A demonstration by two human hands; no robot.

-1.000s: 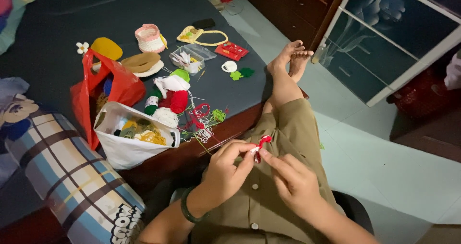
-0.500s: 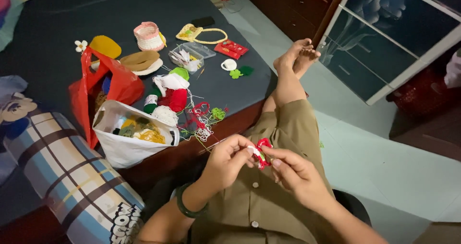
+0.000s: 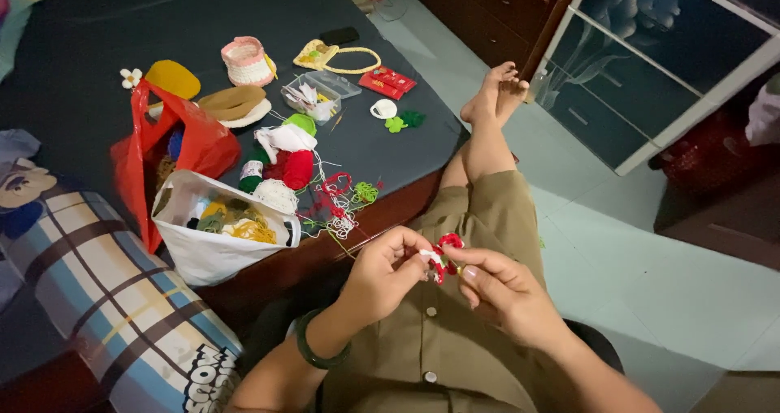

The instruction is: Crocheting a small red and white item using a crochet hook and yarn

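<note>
Both hands have drifted rightward, left hand (image 3: 382, 279) and right hand (image 3: 504, 291) fingers pinching one red-and-white crochet piece (image 3: 441, 255).

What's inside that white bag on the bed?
The white bag stands open, showing yellow, green and brown yarn at the top. Whatever lies deeper is hidden by the yarn and the bag's wall.

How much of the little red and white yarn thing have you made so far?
Several crocheted pieces already lie finished on the bed, such as the pink and white basket and the green clovers. In hand now: the left hand and right hand pinch a small red and white piece, which looks only partly made. Plenty of yarn waits in the white bag.
</note>
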